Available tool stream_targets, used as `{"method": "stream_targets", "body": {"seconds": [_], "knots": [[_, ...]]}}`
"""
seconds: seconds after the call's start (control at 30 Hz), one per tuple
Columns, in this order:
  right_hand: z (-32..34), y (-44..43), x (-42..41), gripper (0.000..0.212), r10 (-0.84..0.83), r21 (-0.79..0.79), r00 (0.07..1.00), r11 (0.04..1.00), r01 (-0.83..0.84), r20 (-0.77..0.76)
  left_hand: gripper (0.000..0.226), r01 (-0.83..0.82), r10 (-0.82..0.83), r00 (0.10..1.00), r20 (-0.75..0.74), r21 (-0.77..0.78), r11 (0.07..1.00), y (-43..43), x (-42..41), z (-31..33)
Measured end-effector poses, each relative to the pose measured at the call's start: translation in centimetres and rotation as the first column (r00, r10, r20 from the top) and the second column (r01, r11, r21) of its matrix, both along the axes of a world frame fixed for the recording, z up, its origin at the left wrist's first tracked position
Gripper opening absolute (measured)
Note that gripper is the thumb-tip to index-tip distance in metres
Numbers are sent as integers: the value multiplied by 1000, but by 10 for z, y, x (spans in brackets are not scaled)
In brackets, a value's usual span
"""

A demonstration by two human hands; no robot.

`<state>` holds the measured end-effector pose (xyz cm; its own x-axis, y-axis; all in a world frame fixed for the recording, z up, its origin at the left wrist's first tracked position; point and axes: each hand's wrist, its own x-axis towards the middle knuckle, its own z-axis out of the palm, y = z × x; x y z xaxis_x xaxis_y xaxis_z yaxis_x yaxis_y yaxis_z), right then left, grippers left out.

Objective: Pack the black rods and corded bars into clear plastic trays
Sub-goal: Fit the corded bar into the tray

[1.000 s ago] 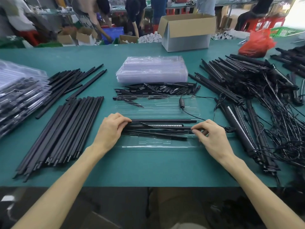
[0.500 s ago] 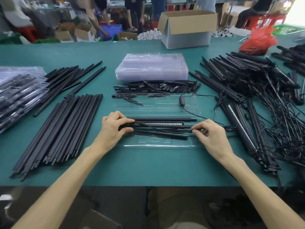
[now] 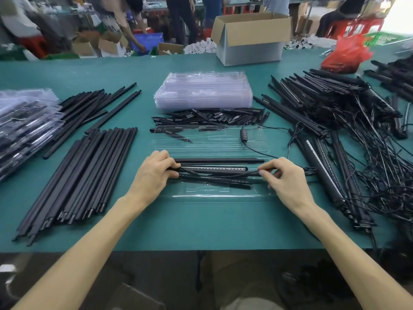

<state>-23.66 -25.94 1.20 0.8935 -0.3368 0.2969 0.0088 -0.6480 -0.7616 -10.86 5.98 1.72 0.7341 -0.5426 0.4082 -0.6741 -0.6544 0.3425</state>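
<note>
A clear plastic tray [image 3: 214, 194] lies open on the green table in front of me. In it lie a black rod [image 3: 219, 161] and a corded bar [image 3: 214, 169] with a light strip, plus thin black pieces and cord. My left hand [image 3: 154, 173] grips the left ends of these parts. My right hand [image 3: 285, 177] pinches the bar's right end and its cord. The cord's inline switch [image 3: 243, 135] rests on the tray's far half.
Loose black rods [image 3: 73, 175] lie in rows at left, packed trays [image 3: 24, 124] at far left. A stack of empty trays [image 3: 203, 91] and small black parts [image 3: 212, 118] sit behind. Tangled corded bars [image 3: 348, 130] fill the right. A cardboard box [image 3: 250, 39] and red bag [image 3: 346, 54] stand at the back.
Both hands stay on the ends of the parts in the tray. My left fingers have shifted slightly around the left ends; the parts have barely moved.
</note>
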Motion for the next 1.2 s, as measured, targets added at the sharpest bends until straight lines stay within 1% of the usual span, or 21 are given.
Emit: {"method": "stream_targets", "body": {"seconds": [0.13,0.23,0.33,0.67,0.9,1.0,1.1,1.2], "knots": [[-2,1,-2,13,-1,-4,1000,1000,1,-28,13,-6,6,1000,14,9,1000,-1,-2,1],[-2,2,-3,14,7,-9,999,1000,-8,-37,21,0,-5,998,66,76,997,0,-5,1],[-2,3,-3,11,-8,-25,1000,1000,8,-23,26,-19,15,998,56,71,997,4,-7,1],[-2,8,-2,12,-7,-2,1000,1000,7,-17,24,-115,112,993,35,123,986,-1,-5,7],[-5,8,0,12,10,-3,1000,1000,-10,-12,24,-98,96,995,24,104,990,2,-4,3],[-6,8,1,14,1,7,1000,1000,-1,-4,30,-65,66,998,-4,121,991,2,1,-1],[-9,7,3,21,4,0,1000,1000,-4,-22,35,-25,29,999,-28,111,993,6,2,-4],[-13,7,6,14,1,-32,999,999,-2,-33,35,-11,14,999,-32,106,994,8,2,-4]]}}
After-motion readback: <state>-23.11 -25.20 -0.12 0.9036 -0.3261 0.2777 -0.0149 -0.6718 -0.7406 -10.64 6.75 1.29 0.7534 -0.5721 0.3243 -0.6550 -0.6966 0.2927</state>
